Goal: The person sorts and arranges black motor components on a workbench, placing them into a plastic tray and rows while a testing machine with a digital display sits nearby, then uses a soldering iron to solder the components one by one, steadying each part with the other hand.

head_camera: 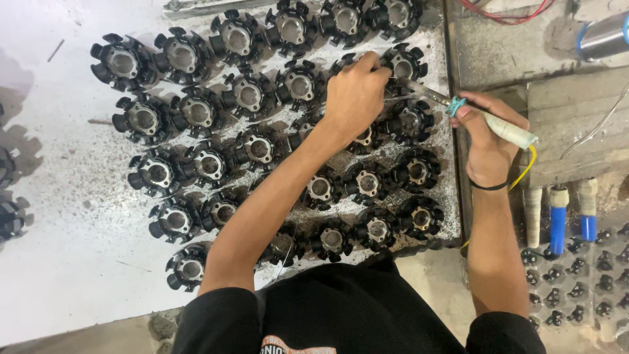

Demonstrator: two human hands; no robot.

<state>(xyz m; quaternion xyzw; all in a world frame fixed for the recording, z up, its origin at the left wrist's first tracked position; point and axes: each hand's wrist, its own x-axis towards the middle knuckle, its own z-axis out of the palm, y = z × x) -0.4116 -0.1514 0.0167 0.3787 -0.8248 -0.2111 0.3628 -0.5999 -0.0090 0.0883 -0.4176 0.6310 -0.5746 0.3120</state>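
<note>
The left hand (356, 94) lies curled, knuckles up, over the black stators (249, 95) on the white sheet (59, 216), its fingertips closed down on the near edge of one stator (403, 64) in the second row from the top, at the right end. The right hand (488, 141) is closed around a soldering iron (481, 118) with a pale handle and a teal collar, held like a pen; its thin metal tip runs leftward to the same stator, ending just beside the left fingertips. A black band (488, 186) circles the right wrist, and a yellow cord (527, 167) hangs from the handle's rear. The stators lie in slanting rows, roughly thirty in view, some hidden beneath the left forearm; two more (8, 190) are cut off at the left edge. Right of the sheet, three tube-shaped handles (559, 219) stand side by side, one pale and two blue-tipped. Below them lie about twenty small black parts (576, 288), too small to tell apart. A shiny metal cylinder (603, 36) sits at the upper right, near red wires (504, 13).
</note>
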